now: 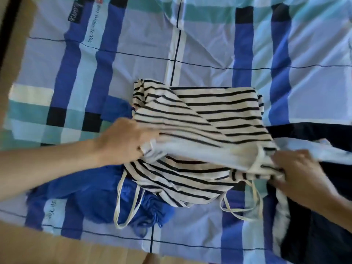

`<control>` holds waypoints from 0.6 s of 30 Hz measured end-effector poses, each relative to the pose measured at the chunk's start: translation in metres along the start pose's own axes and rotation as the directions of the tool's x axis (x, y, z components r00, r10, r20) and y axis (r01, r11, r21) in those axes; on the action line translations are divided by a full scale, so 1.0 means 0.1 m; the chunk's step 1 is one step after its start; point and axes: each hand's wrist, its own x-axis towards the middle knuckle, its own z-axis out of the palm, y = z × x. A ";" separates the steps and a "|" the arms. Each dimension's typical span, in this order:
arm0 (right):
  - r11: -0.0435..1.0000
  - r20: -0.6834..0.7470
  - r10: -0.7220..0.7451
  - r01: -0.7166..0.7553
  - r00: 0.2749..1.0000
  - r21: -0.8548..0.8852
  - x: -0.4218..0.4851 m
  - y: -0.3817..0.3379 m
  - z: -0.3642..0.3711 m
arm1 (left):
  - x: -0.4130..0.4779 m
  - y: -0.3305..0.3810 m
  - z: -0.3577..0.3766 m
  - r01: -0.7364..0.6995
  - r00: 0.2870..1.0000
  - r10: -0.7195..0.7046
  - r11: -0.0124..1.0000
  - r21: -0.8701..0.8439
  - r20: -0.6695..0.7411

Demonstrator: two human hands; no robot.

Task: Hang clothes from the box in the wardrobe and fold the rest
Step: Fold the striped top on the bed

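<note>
A cream garment with thin black stripes (198,115) lies partly folded on the bed, its narrow straps (122,204) trailing toward me. My left hand (125,141) grips its left edge where the cloth is doubled over. At the right edge my right hand (301,168) pinches the folded cloth. Under the striped piece, on the left, lies a crumpled bright blue garment (95,202). A dark navy garment (312,216) lies under and beside my right hand.
The bedsheet (133,54) is a blue, teal and white check with printed lettering. A wooden bed edge or floor (38,248) runs along the near and left sides. A pale blue cloth (304,147) lies on the navy garment.
</note>
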 end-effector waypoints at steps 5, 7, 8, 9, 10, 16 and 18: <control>0.976 0.478 0.141 -0.202 0.867 0.079 -0.09 0.03 0.32 | -0.17 0.10 0.34 0.121 0.462 -0.129 0.989 0.081 0.877; 0.928 0.183 0.241 -0.282 0.953 0.244 0.22 0.06 0.30 | -0.02 -0.01 0.46 0.264 0.693 -0.222 0.963 0.045 0.686; 0.894 0.029 0.295 -0.287 0.955 0.343 0.41 0.10 0.28 | 0.09 -0.09 0.50 0.339 0.830 -0.295 0.941 -0.008 0.474; 0.857 -0.063 0.355 -0.298 0.933 0.420 0.62 0.13 0.24 | 0.22 -0.18 0.52 0.411 0.887 -0.381 0.909 -0.067 0.261; 0.810 -0.089 0.416 -0.324 0.905 0.488 0.80 0.15 0.21 | 0.36 -0.29 0.53 0.477 0.879 -0.470 0.873 -0.104 0.083; 0.205 0.326 0.543 -0.498 0.774 0.842 1.66 0.26 0.16 | 0.99 -0.96 0.57 0.854 0.338 -0.936 0.263 -0.448 0.096; 0.137 0.422 0.449 -0.527 0.788 0.839 1.79 0.29 0.19 | 1.05 -1.06 0.57 0.855 0.299 -0.937 0.179 -0.487 0.181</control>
